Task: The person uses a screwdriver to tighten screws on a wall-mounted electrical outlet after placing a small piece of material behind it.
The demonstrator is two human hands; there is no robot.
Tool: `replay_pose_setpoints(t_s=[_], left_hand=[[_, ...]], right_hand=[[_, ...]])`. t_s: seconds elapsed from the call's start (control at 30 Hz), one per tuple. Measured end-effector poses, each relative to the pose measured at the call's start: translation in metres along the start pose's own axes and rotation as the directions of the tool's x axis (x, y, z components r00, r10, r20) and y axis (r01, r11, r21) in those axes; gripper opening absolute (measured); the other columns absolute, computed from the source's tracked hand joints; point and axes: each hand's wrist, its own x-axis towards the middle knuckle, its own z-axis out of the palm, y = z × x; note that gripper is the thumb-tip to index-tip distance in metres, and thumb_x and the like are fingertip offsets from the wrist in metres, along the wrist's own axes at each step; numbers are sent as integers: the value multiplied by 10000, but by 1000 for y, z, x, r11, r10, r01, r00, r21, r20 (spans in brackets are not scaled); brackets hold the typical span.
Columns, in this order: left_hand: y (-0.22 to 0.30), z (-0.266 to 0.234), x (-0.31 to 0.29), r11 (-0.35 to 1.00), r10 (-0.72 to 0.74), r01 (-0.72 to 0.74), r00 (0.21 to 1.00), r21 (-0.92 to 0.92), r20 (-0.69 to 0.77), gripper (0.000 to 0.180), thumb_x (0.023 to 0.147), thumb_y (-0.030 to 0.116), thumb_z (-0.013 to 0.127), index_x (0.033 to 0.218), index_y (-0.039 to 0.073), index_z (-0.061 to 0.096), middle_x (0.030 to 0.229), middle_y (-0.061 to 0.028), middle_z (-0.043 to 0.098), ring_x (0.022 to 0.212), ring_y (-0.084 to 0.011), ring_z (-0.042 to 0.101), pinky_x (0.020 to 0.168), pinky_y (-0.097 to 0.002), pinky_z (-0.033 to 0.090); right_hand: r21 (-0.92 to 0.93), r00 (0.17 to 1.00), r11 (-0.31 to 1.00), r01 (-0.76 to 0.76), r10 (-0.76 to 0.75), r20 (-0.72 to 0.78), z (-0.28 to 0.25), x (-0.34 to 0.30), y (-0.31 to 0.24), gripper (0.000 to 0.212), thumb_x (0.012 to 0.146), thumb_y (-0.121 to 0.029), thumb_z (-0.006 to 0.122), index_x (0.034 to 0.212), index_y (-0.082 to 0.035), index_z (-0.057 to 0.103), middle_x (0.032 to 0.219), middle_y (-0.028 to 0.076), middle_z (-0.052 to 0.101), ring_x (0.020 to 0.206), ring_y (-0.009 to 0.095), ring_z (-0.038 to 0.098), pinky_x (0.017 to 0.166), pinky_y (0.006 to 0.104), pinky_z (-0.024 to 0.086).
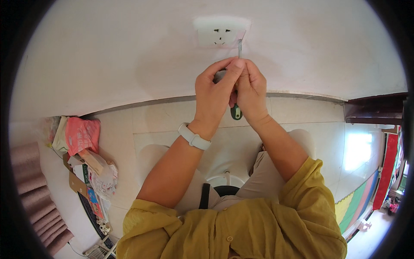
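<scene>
A white wall socket [208, 38] sits on the pale wall ahead of me. Both my hands are raised together just below it, around a screwdriver [236, 113] with a green and black handle. Its metal shaft points up, and the tip meets the right edge of the socket's plate. The fingers of my left hand [212, 93] are closed, pinching at the shaft. Against them, my right hand [252, 93] is closed round the screwdriver too. Something greyish shows within the curl of my left hand, too hidden to name. My fingers cover the middle of the screwdriver.
On the tiled floor [116, 142] at left lie a pink bag [84, 134], cardboard and packages. A brown curtain [39, 194] hangs at far left. Dark wooden furniture [375, 110] stands at right, near a coloured mat [355, 200]. My knees are below my arms.
</scene>
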Motion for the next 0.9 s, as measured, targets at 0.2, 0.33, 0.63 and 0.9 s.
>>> replay_pose_setpoints(t_s=[0.2,0.33,0.63,0.9], left_hand=[[2,5,2,1000,-12,12,1000,9,4,322,806,278,728,894,-24,665,559,11,523,422,-50,435,375,-204,322],[-7,3,-1,999,-37,39,991,17,-125,330,787,282,743,859,-30,663,561,17,518,427,-43,436,376,-204,335],[-10,10,-2,999,36,-33,988,20,-152,346,772,298,757,845,-28,666,578,19,523,434,-51,442,380,-217,358],[-6,12,-4,1000,-16,13,990,-22,-140,352,768,304,766,840,-25,666,569,20,521,435,-56,447,378,-219,369]], right_hand=[[-37,1000,999,16,-16,4,0,-1,-4,281,1017,-223,359,905,-26,526,529,3,464,372,69,397,347,227,319],[-11,998,998,-61,61,-5,1,-1,-2,294,1016,-223,358,880,-24,526,535,8,477,373,74,406,348,231,320],[-8,999,999,-31,31,8,-3,-1,-4,306,1015,-207,352,869,-17,541,528,18,481,356,84,406,346,234,317],[-29,998,999,-44,45,43,-6,0,-12,309,1018,-223,350,875,-19,532,519,16,474,353,86,405,345,235,319]])
